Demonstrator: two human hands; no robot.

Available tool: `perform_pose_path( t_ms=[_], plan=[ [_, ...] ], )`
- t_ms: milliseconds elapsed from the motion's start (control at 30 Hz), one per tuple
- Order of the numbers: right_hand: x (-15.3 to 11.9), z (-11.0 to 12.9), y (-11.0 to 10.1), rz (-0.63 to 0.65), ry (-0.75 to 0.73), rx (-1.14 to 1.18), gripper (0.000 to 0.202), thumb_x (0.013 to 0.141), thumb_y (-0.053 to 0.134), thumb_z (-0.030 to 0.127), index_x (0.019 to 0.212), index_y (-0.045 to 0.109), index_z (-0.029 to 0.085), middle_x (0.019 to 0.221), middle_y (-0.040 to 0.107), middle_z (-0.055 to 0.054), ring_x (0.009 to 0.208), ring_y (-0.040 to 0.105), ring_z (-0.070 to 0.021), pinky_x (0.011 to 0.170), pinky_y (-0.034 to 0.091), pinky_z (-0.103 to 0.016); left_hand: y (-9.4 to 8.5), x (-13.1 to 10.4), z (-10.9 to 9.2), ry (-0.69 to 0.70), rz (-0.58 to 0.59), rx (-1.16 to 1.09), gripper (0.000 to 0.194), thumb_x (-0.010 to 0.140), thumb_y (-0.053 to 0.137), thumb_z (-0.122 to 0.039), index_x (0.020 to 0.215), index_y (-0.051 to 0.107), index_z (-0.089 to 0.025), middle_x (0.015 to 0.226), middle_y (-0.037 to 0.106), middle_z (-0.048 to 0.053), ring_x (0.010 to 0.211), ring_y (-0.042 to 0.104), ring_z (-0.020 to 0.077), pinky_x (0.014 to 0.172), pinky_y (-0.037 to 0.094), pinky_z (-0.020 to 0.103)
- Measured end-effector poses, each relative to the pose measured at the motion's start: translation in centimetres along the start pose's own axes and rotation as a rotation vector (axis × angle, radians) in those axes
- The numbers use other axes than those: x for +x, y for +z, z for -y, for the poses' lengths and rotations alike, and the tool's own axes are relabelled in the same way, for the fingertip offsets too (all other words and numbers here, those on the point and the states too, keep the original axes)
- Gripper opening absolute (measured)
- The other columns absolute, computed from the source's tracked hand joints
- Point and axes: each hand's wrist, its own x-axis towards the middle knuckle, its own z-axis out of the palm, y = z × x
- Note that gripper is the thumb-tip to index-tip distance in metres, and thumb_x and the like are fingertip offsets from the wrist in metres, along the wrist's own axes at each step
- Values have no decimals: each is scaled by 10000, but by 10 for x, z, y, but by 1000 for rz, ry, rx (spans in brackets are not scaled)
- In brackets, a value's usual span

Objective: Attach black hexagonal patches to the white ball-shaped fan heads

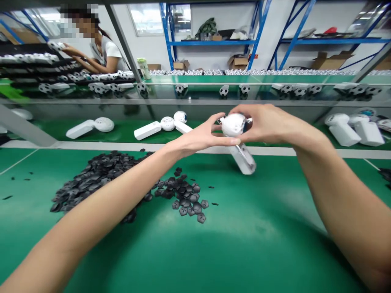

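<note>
Both hands are raised over the far side of the green table, around one white device with a ball-shaped head (pixel 232 124) and a boxy white handle (pixel 242 159) that slants down to the right. My left hand (pixel 207 132) grips the ball from the left, thumb underneath and fingers above. From the right, my right hand (pixel 265 122) closes on the same ball, its fingers over a dark patch there. Part of the ball is hidden behind the fingers. Beneath my left forearm spreads a large pile of black pentagon pieces (pixel 100 173), with a smaller group of pentagons (pixel 187 195) beside it.
Behind a pale ledge (pixel 290 152) lie more white devices (pixel 149 129) on the left and others (pixel 356 129) on the right. A conveyor rail (pixel 201 101) crosses behind, carrying soccer-ball-patterned units (pixel 224 90). A co-worker (pixel 106 53) at the far left holds a similar unit.
</note>
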Motion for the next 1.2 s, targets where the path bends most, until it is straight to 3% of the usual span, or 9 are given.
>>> perform_pose_path(
  t_ms=[100, 167, 233, 333, 400, 600, 800, 933, 1200],
  plan=[
    [-6, 17, 0, -126, -245, 460, 717, 815, 879, 404, 1477, 655, 244, 1394, 762, -96, 1173, 757, -307, 944, 627, -402, -1, -6, -6, 102, 27, -137, 693, 750, 979, -571, 1273, 707, -207, 1189, 790, 192, 1001, 815, 368, 794, 713, 516],
    [-9, 25, 5, -254, -273, 594, 673, 868, 842, 352, 1496, 637, 220, 1432, 744, -104, 1175, 761, -278, 957, 631, -391, -10, -13, -5, 149, -151, -98, 626, 742, 965, -645, 1102, 731, -191, 946, 783, 144, 785, 792, 312, 653, 695, 472],
    [-13, 32, 14, -293, -205, 541, 426, 913, 802, 332, 1309, 748, 187, 1213, 825, -98, 983, 793, -252, 833, 631, -373, -22, -22, -1, 173, -375, -36, 605, 742, 950, -685, 1005, 713, -195, 789, 721, 96, 683, 746, 276, 573, 661, 435],
    [-18, 46, 36, 157, -168, 330, 133, 932, 803, 327, 986, 831, 209, 851, 833, -35, 735, 762, -217, 661, 547, -326, -39, -38, 2, 137, -599, -54, 566, 764, 929, -691, 900, 658, -213, 689, 626, 47, 605, 673, 230, 544, 621, 407],
    [-22, 57, 54, 434, -210, 220, 86, 911, 844, 272, 981, 840, 223, 896, 848, -23, 762, 769, -209, 668, 509, -308, -47, -47, 3, 97, -669, -125, 531, 783, 919, -663, 874, 632, -226, 698, 608, 37, 588, 634, 208, 552, 598, 401],
    [-28, 75, 86, 511, -258, 66, 127, 955, 852, 303, 1055, 815, 234, 918, 849, -23, 759, 748, -205, 649, 412, -312, -55, -53, 1, 125, -696, -185, 497, 769, 955, -597, 938, 673, -225, 815, 691, 76, 672, 670, 227, 577, 579, 384],
    [-28, 76, 88, 524, -297, 55, 51, 972, 810, 209, 933, 789, 235, 895, 827, -3, 821, 736, -198, 675, 389, -289, -47, -52, 12, 124, -688, -161, 472, 881, 890, -585, 1016, 680, -184, 778, 631, 38, 677, 721, 220, 586, 595, 371],
    [-28, 74, 90, 534, -295, 65, 110, 988, 807, 244, 1092, 773, 235, 933, 832, -6, 817, 734, -199, 681, 385, -291, -41, -52, 20, 120, -712, -134, 513, 886, 868, -641, 991, 657, -186, 774, 621, 50, 665, 725, 229, 594, 623, 400],
    [-27, 69, 94, 563, -308, 124, 44, 1015, 763, 237, 1057, 771, 226, 910, 826, -7, 778, 724, -182, 664, 380, -293, -35, -50, 29, 171, -722, -104, 536, 870, 856, -688, 983, 682, -194, 779, 633, 54, 725, 748, 258, 599, 629, 406]
  ],
)
